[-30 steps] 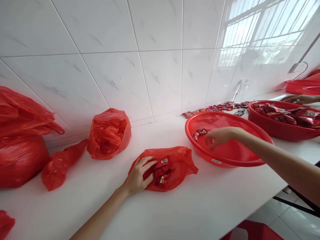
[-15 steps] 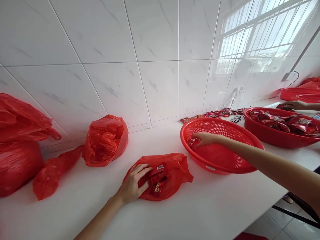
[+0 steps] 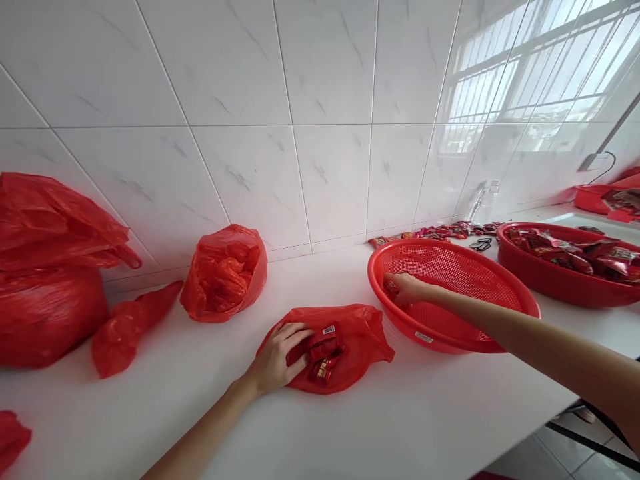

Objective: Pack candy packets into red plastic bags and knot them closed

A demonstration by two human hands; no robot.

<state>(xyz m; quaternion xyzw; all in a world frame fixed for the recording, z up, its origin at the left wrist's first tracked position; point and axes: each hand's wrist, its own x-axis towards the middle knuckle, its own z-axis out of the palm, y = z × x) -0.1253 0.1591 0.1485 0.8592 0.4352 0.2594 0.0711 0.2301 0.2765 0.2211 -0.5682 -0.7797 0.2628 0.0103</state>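
A red plastic bag (image 3: 357, 347) lies flat on the white table, with several small red packets (image 3: 325, 347) on it. My left hand (image 3: 280, 357) rests on the bag's left part, fingers spread and curved beside the packets. To the right is a red perforated basket (image 3: 450, 327). Inside it, at the left side, my right hand (image 3: 407, 290) is closed on a red packet (image 3: 391, 287), whose far part shows past the fingers.
A red basin (image 3: 550, 283) full of packets stands at the right. Loose packets (image 3: 450, 231), black glasses (image 3: 481, 245) and a clear bottle (image 3: 490, 200) are by the tiled wall. Red bags (image 3: 225, 277) stand at the left.
The view has shifted left, so things appear further right. The other person's hand over the right basin is gone from there. My right hand stays in the basket, slightly lower; my left hand remains on the bag.
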